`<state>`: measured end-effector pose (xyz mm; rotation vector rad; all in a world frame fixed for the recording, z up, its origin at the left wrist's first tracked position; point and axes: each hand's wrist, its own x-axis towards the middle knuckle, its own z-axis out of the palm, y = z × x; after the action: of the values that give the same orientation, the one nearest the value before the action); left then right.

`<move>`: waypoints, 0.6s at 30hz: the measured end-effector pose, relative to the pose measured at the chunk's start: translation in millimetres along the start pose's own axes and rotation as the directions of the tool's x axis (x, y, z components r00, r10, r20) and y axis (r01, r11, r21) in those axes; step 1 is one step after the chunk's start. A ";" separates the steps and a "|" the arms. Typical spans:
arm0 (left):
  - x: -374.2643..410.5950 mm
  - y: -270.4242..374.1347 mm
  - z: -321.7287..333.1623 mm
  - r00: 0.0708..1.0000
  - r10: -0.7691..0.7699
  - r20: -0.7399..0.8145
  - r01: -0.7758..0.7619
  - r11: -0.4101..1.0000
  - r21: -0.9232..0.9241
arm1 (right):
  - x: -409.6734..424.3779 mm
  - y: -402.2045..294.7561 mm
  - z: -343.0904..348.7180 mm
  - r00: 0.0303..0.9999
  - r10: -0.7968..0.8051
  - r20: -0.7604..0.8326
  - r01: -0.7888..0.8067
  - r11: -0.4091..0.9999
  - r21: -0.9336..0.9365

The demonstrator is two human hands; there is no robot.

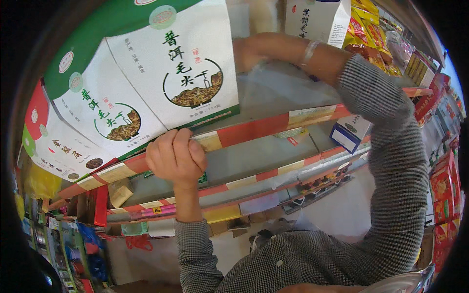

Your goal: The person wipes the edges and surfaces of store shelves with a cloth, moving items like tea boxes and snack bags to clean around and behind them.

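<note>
My left hand [177,155] has its fingers curled over the front edge of a shelf [253,130] with a red and white label strip. Just above it stands a white and green tea box [198,62], bearing writing and a picture of tea leaves. A second tea box of the same kind [99,95] stands to its left. My right hand [244,55] reaches in behind the nearer box; its fingers are hidden, so what they hold cannot be told. Beyond my right forearm stands a white tea carton [311,20] with a dark blue top.
A white box with red and green parts [62,150] stands farther left. Yellow snack bags [368,36] are at the upper right. On the shelf below lie a blue and white carton [350,133] and a small tan box [121,193]. Red packages [445,186] line the right side.
</note>
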<state>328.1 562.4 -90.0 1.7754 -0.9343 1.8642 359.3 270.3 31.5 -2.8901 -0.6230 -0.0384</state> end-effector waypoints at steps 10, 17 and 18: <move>6.3 8.3 -7.0 0.991 -0.106 0.080 0.108 0.994 -0.013 | -121.1 -60.9 -25.1 0.947 -0.158 0.278 0.072 0.952 0.296; 7.4 10.3 -4.8 0.989 -0.135 0.067 0.136 0.991 -0.015 | -69.6 -76.7 -29.9 0.890 0.070 0.451 -0.101 0.994 0.046; 5.5 8.0 -5.7 0.989 -0.130 0.064 0.131 0.991 -0.004 | -59.2 -76.2 -23.1 0.914 0.029 0.404 -0.039 0.999 0.018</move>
<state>317.9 560.0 -85.9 1.8543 -0.8259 1.7296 274.4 310.2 63.7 -2.8976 -0.6280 0.5820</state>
